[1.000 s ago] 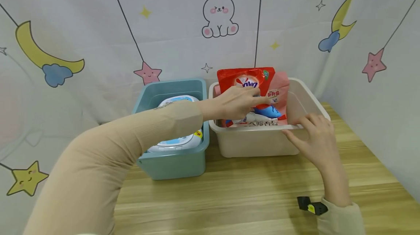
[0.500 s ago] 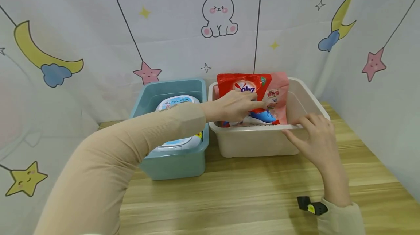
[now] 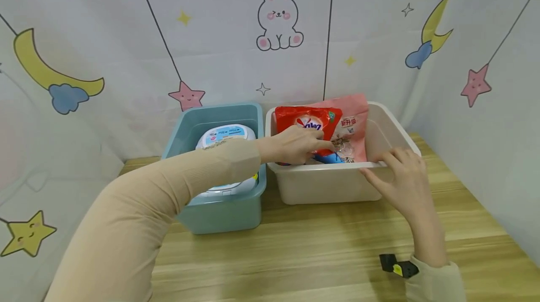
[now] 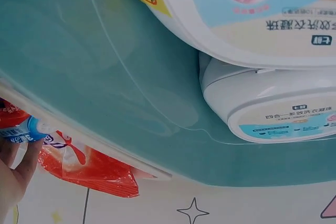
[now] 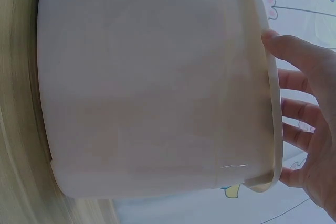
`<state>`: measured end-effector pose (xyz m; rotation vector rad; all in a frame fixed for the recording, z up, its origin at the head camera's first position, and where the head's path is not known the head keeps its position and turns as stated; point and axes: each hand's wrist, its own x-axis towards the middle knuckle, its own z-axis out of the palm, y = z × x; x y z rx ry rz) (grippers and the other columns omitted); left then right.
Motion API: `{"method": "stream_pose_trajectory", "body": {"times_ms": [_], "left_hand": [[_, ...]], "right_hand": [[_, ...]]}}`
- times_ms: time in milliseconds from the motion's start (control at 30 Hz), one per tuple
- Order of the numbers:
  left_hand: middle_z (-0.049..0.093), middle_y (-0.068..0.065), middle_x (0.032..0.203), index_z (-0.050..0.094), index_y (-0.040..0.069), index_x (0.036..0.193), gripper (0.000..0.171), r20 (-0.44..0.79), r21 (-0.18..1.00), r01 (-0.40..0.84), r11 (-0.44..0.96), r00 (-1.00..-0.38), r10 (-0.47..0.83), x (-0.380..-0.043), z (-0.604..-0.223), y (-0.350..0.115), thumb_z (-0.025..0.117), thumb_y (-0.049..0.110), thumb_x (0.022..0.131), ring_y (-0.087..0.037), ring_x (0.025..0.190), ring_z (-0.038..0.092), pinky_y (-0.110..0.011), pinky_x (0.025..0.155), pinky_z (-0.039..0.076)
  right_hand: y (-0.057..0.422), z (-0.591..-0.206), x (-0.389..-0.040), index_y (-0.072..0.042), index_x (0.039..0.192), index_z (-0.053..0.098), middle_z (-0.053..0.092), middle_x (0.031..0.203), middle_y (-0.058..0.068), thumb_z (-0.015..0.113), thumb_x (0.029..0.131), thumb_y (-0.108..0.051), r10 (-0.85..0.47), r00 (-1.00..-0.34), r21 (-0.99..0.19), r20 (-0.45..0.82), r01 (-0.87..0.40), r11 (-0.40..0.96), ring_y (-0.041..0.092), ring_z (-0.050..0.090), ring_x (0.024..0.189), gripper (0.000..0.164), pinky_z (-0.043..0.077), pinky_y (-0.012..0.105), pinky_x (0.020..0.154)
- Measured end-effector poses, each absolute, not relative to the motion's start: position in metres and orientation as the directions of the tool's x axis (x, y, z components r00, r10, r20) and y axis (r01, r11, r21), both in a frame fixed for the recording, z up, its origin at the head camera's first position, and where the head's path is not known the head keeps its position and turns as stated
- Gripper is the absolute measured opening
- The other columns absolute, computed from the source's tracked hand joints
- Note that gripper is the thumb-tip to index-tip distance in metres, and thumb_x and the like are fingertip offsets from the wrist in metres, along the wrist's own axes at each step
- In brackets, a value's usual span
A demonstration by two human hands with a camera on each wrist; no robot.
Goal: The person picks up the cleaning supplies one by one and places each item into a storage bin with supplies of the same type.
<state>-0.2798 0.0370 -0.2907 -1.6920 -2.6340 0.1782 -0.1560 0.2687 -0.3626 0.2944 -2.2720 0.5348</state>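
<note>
In the head view, my left hand (image 3: 295, 145) grips a red laundry detergent bag (image 3: 291, 117) with a blue lower part, inside the cream plastic bin (image 3: 329, 185). The left wrist view catches the fingers at its left edge, against the bag (image 4: 92, 171). Behind and to the right of it, a pink bag (image 3: 358, 128) stands in the same bin. My right hand (image 3: 401, 182) holds the bin's front rim near the right corner. In the right wrist view its thumb lies on the outer side of the rim and the fingers reach over the inside.
A teal bin (image 3: 223, 215) stands left of the cream one. White plastic tubs with blue labels (image 3: 228, 134) lie in it, partly hidden by my left sleeve. Both bins rest on a wooden table (image 3: 295, 255), with a patterned curtain (image 3: 228, 34) behind. A black strap (image 3: 398, 267) is at my right wrist.
My left hand has moved down and slightly left, lowering the red detergent bag deeper into the cream bin. The right hand stays on the rim.
</note>
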Motion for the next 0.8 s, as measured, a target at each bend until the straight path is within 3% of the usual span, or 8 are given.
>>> {"method": "stream_pose_trajectory", "body": {"times_ms": [267,800], "left_hand": [[0.062,0.004,0.117,0.050,0.036,0.136,0.047,-0.088,-0.072,0.910,0.409,-0.415,0.906,-0.285,-0.293,0.037,0.063,0.029,0.091,-0.010,0.099,0.057,-0.021,0.082,0.052],[0.061,0.002,0.122,0.053,0.032,0.135,0.047,-0.190,-0.012,0.921,0.389,-0.385,0.903,-0.291,-0.294,0.045,0.065,0.031,0.089,-0.015,0.106,0.057,-0.029,0.090,0.050]], "right_hand": [[0.270,-0.363,-0.156,-0.006,0.087,0.065,0.061,0.086,0.014,0.084,0.066,-0.019,-0.049,-0.680,-0.280,0.732,-0.366,0.888,0.039,0.053,0.094,0.032,0.036,0.061,0.087],[0.270,-0.362,-0.156,-0.007,0.087,0.065,0.061,0.086,0.014,0.085,0.066,-0.019,-0.047,-0.681,-0.284,0.731,-0.366,0.886,0.039,0.053,0.094,0.031,0.036,0.059,0.085]]}}
